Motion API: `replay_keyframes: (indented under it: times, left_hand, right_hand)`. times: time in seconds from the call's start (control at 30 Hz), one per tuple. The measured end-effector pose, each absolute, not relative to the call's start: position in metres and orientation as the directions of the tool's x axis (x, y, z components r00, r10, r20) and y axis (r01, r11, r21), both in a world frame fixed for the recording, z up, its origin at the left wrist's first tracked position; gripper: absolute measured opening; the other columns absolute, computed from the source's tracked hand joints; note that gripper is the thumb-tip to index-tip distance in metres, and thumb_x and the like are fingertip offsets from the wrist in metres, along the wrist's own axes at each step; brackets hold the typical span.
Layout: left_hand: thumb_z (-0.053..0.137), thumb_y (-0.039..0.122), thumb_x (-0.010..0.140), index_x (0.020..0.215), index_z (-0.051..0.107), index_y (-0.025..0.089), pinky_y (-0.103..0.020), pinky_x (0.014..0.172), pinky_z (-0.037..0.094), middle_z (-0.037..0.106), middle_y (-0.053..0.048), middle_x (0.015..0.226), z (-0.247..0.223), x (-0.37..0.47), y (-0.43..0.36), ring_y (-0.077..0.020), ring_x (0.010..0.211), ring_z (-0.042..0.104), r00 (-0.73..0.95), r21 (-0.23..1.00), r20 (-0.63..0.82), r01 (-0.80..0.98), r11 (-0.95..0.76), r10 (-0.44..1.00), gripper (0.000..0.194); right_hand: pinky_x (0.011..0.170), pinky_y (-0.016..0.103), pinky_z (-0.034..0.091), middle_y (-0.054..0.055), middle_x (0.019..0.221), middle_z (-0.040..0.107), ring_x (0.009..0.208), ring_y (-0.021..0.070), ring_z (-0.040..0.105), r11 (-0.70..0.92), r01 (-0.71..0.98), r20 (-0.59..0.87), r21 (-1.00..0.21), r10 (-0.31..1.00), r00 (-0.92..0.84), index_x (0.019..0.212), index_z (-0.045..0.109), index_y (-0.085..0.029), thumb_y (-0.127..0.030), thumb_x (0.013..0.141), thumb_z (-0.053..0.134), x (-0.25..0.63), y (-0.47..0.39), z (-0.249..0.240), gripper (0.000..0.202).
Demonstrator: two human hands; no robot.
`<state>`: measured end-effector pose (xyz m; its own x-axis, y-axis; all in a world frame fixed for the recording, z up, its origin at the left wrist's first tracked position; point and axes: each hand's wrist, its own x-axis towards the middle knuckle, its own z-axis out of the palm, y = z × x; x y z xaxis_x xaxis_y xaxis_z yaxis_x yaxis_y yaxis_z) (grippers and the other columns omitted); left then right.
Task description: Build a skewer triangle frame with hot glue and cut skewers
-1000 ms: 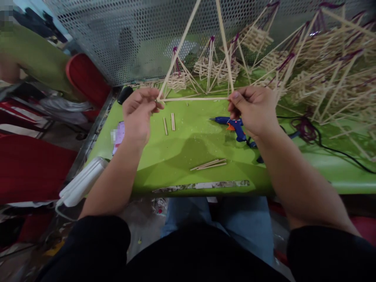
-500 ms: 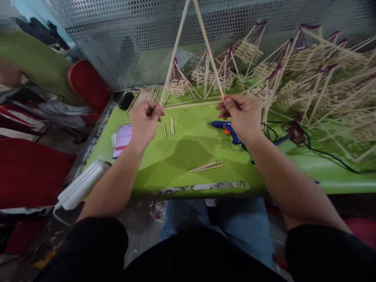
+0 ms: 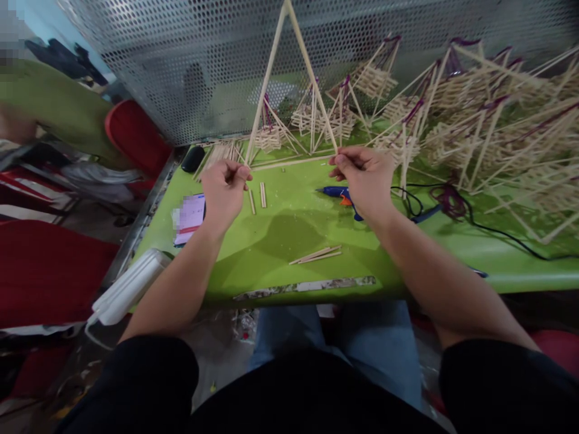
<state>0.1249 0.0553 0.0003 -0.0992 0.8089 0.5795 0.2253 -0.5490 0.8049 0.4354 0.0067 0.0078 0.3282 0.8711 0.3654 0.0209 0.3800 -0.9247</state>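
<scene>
stick triangle held up at both bottom corners

both arms are stretched out over the green table (image 3: 280,241). the left hand (image 3: 224,190) is curled shut, and the left bottom corner of a tall stick triangle (image 3: 289,90) is pinched in its fingertips. the right hand (image 3: 364,178) is pinched on the right bottom corner. the triangle is held upright above the table, with its thin, pale, straight sticks joined at a point up top. a blue glue gun (image 3: 339,194) is seen lying just beside the right hand. short wooden sticks (image 3: 316,255) are laid flat near the table edge. many stick frames (image 3: 474,114), maybe tied with purple string, are piled behind.
</scene>
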Motion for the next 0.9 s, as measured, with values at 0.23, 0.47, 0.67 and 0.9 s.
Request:
replay_keyframes:
  times: [0.23, 0.47, 0.67, 0.9]
  left_hand:
    - [0.086, 0.021, 0.102, 0.083, 0.071, 0.022, -0.021, 0.054, 0.05, 0.073, 0.002, 0.073, -0.001, 0.126, 0.057, -0.0082, 0.054, 0.06, -0.08, 0.825, 0.552, 0.202, -0.528, 0.83, 0.024]
    - [0.089, 0.033, 0.104, 0.082, 0.069, 0.022, -0.021, 0.054, 0.051, 0.073, 0.0, 0.076, 0.004, 0.126, 0.054, -0.0078, 0.055, 0.06, -0.051, 0.815, 0.573, 0.137, -0.562, 0.818, 0.032]
    - [0.094, 0.045, 0.099, 0.081, 0.066, 0.023, -0.022, 0.054, 0.053, 0.07, 0.001, 0.071, 0.0, 0.124, 0.058, -0.0099, 0.054, 0.062, 0.045, 0.801, 0.59, 0.1, -0.591, 0.806, 0.04]
    - [0.097, 0.048, 0.097, 0.079, 0.061, 0.024, -0.024, 0.054, 0.054, 0.066, 0.002, 0.069, 0.001, 0.124, 0.058, -0.0105, 0.054, 0.062, 0.061, 0.838, 0.537, 0.072, -0.541, 0.841, 0.047]
  right_hand:
    - [0.06, 0.025, 0.06, 0.0, 0.082, 0.081, 0.064, 0.012, 0.071, 0.321, -0.132, 0.288, -0.938, 0.932, 0.22, 0.088, 0.083, -0.028, -0.025, 0.093, 0.093, 0.444, 0.009, 0.01, 0.011]
    - [0.067, 0.022, 0.062, -0.001, 0.09, 0.081, 0.073, 0.0103, 0.072, 0.229, -0.237, 0.201, -0.944, 0.97, 0.135, 0.092, 0.078, -0.027, -0.036, 0.096, 0.094, 0.447, 0.011, 0.012, 0.019]
    - [0.065, 0.024, 0.064, -0.001, 0.084, 0.08, 0.072, 0.0123, 0.073, 0.266, -0.199, 0.216, -0.943, 0.947, 0.239, 0.089, 0.08, -0.028, -0.029, 0.091, 0.097, 0.448, 0.013, 0.015, 0.017]
    - [0.066, 0.027, 0.066, -0.001, 0.082, 0.08, 0.07, 0.0136, 0.073, 0.281, -0.16, 0.236, -0.946, 0.938, 0.252, 0.086, 0.079, -0.029, -0.035, 0.089, 0.101, 0.449, 0.008, 0.02, 0.023]
